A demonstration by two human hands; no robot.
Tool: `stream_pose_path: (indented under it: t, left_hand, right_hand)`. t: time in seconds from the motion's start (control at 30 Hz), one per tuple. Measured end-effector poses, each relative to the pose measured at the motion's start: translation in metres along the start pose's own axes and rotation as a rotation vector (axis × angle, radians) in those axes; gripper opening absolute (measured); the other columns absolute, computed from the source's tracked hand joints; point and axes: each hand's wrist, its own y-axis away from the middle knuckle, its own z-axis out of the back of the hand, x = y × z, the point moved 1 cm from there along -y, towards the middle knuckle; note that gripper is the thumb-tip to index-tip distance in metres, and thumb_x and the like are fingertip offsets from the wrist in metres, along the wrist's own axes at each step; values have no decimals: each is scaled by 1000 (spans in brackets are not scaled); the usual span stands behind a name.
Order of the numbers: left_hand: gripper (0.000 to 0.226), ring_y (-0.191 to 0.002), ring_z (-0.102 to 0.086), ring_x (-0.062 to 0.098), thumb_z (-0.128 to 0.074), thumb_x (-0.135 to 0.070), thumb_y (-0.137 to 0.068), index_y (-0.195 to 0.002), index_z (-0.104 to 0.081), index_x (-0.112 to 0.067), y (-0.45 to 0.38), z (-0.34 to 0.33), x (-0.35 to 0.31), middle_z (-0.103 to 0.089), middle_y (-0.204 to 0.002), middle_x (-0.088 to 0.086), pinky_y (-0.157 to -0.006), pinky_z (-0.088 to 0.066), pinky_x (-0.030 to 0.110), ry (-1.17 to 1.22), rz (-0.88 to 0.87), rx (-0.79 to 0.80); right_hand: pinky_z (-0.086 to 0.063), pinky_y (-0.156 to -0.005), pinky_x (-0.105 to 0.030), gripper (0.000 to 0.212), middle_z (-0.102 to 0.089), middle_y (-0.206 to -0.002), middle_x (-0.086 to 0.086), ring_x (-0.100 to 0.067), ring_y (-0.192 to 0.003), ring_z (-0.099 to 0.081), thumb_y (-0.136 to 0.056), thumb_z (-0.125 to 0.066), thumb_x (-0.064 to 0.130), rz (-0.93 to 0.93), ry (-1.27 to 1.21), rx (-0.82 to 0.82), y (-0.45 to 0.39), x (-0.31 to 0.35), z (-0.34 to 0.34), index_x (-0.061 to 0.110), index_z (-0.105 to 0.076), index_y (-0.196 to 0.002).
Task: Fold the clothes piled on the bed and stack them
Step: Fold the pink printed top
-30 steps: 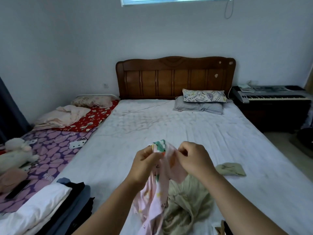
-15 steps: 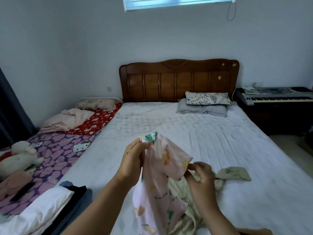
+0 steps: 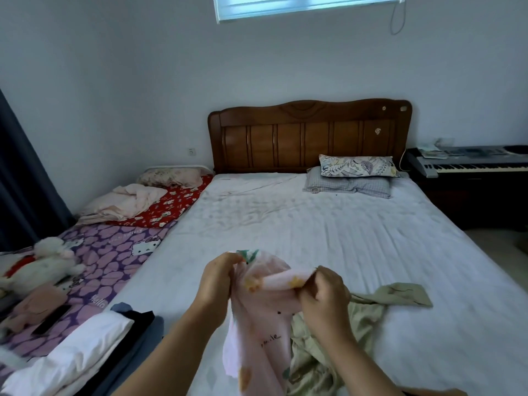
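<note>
Open room: the white bed sheet (image 3: pixel 328 224) lies bare from mid-bed to the two stacked pillows (image 3: pixel 353 175).
Right obstacle: a crumpled olive-green garment (image 3: pixel 394 294) spreads just beside the hands.
Left obstacle: a stack of folded white and dark clothes (image 3: pixel 94 347) sits at the near left edge.

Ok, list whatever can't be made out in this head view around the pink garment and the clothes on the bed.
- Pink printed garment: type unclear; bunched between left hand and right hand, hem cut by the bottom edge.
- Olive garment: shape unclear; crumpled, partly behind the right forearm.
- Folded stack: count unclear; blurred, cut by the lower-left corner.
- Print lettering: too small to read fully.
</note>
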Motion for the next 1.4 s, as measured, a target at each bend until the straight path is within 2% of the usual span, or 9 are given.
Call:
stream_pose_path:
  t: [0.23,0.37,0.5,0.63,0.8,0.93,1.1,1.27,1.4]
  left_hand:
    - [12,-71,-52,26,-58,-24,-91,-92,-46,-20,-13,31,23,-51,-67,-1,-61,-37,31,-833,-162,-362]
    - [23,-65,-59,11,-66,-34,-83,-105,-62,-35,9,0,20,-61,-71,-4,-66,-50,33,-663,-309,-65]
    - [42,-85,-53,-1,-67,-66,-56,-87,-67,-39,38,-37,22,-50,-87,-8,-71,-39,7,-782,-454,210]
    - [7,-72,-52,1,-67,-34,-73,-78,-72,-33,42,-50,24,-45,-80,-2,-65,-39,12,-591,-353,169]
    - [35,-81,-61,12,-58,-6,-90,-74,-74,-34,43,-47,28,-56,-92,11,-73,-48,22,-360,-229,179]
    - [29,-76,-67,18,-51,-1,-92,-85,-74,-16,48,-51,25,-72,-87,11,-64,-53,24,-153,-77,149]
    - [13,-77,-65,6,-60,-32,-90,-103,-61,-30,58,-51,26,-67,-83,-9,-63,-47,20,-176,-125,66]
    - [28,-57,-61,13,-60,-11,-90,-65,-72,-12,57,-50,25,-67,-63,13,-58,-49,22,-300,-99,62]
    - [20,-61,-62,28,-63,-11,-87,-81,-71,6,57,-47,20,-68,-75,23,-66,-50,36,-82,65,141]
  right_hand:
    - [-41,-75,-16,20,-68,-92,12,-6,-94,-62,-83,-72,22,-166,-255,93,-14,0,34,19,-62,-65]
    - [-41,-68,-8,24,-70,-86,16,6,-87,-62,-82,-72,22,-236,-348,177,-15,11,38,12,-64,-61]
    - [-40,-65,-6,25,-66,-91,12,8,-80,-60,-82,-72,22,-225,-415,177,-14,28,36,7,-65,-63]
    - [-47,-71,-31,30,-69,-75,-5,-19,-72,-64,-92,-60,18,-295,-681,195,-10,31,42,5,-63,-66]
    - [-47,-86,-27,15,-66,-99,10,-3,-99,-59,-79,-66,21,-371,-495,255,-7,15,53,27,-66,-92]
    - [-33,-55,-26,29,-48,-57,2,-11,-57,-43,-81,-68,24,-304,-369,324,0,16,51,0,-57,-70]
    - [-36,-54,-25,26,-54,-54,-2,-10,-55,-46,-90,-59,16,-312,-297,190,-2,17,48,6,-62,-66]
    - [-46,-68,-33,27,-64,-67,-7,-17,-66,-60,-95,-48,5,-590,-878,151,-2,23,46,7,-61,-71]
    - [-49,-72,-36,14,-59,-77,-13,-26,-73,-58,-92,-50,7,-823,-1166,84,-1,21,44,5,-57,-80]
